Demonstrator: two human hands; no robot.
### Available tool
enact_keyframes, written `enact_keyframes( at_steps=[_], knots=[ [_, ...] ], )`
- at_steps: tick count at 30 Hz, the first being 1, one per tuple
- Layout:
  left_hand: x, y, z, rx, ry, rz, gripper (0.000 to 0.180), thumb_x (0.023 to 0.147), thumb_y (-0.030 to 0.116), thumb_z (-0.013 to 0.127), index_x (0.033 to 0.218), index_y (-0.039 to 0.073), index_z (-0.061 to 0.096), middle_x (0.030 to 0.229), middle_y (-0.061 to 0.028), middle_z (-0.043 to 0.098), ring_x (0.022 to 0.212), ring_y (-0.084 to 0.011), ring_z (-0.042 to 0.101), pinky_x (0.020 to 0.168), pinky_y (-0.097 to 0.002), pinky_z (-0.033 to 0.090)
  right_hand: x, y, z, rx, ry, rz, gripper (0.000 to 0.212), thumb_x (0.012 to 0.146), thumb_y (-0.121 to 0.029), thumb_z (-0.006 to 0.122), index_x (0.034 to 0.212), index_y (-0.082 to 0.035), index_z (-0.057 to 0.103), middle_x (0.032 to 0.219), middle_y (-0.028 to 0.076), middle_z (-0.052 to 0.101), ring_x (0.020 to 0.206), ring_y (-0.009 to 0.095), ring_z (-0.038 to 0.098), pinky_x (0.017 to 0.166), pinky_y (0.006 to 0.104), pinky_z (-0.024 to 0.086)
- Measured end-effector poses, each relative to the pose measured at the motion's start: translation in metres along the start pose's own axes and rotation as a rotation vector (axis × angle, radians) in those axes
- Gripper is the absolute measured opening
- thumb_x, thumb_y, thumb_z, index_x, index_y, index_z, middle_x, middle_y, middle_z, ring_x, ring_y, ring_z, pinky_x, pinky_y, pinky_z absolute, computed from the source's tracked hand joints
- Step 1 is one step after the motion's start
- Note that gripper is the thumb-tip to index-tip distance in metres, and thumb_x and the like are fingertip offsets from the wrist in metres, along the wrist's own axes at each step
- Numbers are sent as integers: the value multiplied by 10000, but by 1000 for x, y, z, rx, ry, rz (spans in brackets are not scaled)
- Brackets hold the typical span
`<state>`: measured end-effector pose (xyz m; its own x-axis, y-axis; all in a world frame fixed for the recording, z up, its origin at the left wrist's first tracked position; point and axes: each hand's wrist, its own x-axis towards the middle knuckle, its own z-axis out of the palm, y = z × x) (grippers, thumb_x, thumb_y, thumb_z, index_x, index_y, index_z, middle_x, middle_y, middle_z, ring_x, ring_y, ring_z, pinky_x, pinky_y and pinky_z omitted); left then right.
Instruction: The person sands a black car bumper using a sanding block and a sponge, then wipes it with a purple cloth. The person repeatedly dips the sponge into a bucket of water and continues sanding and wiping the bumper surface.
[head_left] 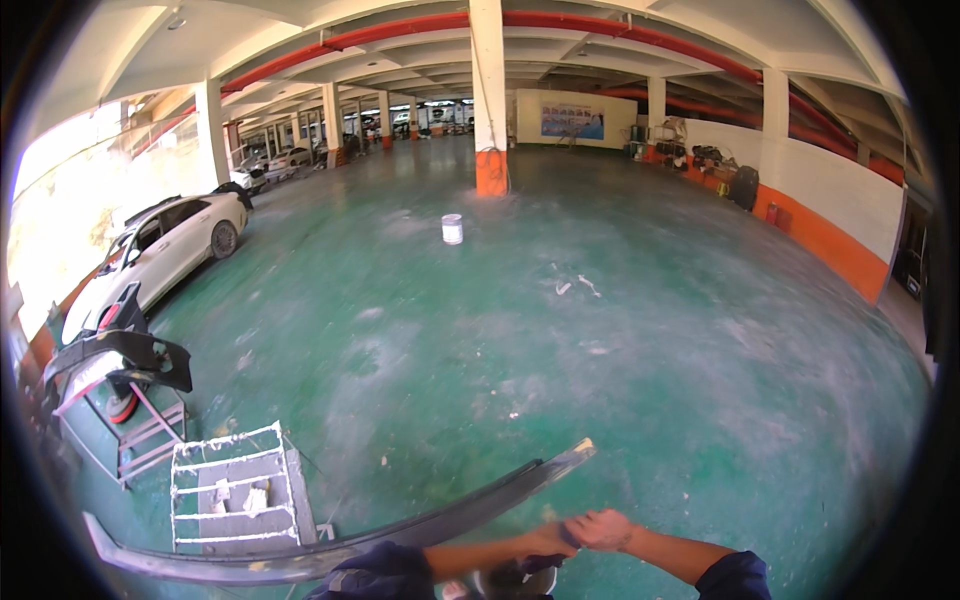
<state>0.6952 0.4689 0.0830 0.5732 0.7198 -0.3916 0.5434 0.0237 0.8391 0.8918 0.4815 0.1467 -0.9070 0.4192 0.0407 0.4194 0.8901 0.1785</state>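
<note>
Close together at the bottom of the head view, my left hand [541, 541] and my right hand [604, 530] are both closed on a dark, bunched cloth [568, 536]. The cloth looks twisted between them, and part of it hangs below. Under the hands is a bucket [546, 581], mostly hidden by them and cut off by the lower edge. A long, curved grey car body panel [440, 520] stretches from the far lower left to just beyond my hands. My left forearm crosses in front of the panel.
A white-coated metal rack [236, 462] stands left of the panel. Beyond it, a black bumper [165, 365] rests on a metal stand [150, 437]. A white car [170, 240] is parked at left. A white pail [452, 230] stands ahead, before a pillar [490, 100].
</note>
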Motion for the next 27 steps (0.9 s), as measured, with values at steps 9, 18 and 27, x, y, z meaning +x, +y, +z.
enact_keyframes(
  at_steps=[9, 18, 27],
  knots=[
    [-22, 38, 9, 305, 385, 22, 665, 699, 424, 815, 1235, 103, 589, 1048, -198, 736, 959, -404, 716, 816, -524, 574, -14, 1, 55, 784, -42, 402, 576, 703, -249, 815, 1197, -50, 595, 1032, 206, 697, 953, 411, 688, 770, 505, 588],
    [-31, 60, 13, -107, 604, 472, 685, 785, 473, 747, 1307, 77, 547, 1153, -196, 685, 1041, -403, 687, 880, -546, 546, -33, -48, -1, 1707, 620, 757, 643, 671, -320, 858, 1216, -73, 622, 1084, 170, 653, 982, 393, 658, 810, 481, 573],
    [-29, 98, 12, -1188, 6, 506, 687, 886, 515, 650, 1373, 48, 523, 1298, -188, 627, 1138, -400, 652, 955, -577, 513, -12, -58, -35, 1349, 634, 771, 621, 668, -342, 821, 1198, -83, 628, 1102, 150, 647, 998, 372, 649, 803, 469, 565]
  ],
)
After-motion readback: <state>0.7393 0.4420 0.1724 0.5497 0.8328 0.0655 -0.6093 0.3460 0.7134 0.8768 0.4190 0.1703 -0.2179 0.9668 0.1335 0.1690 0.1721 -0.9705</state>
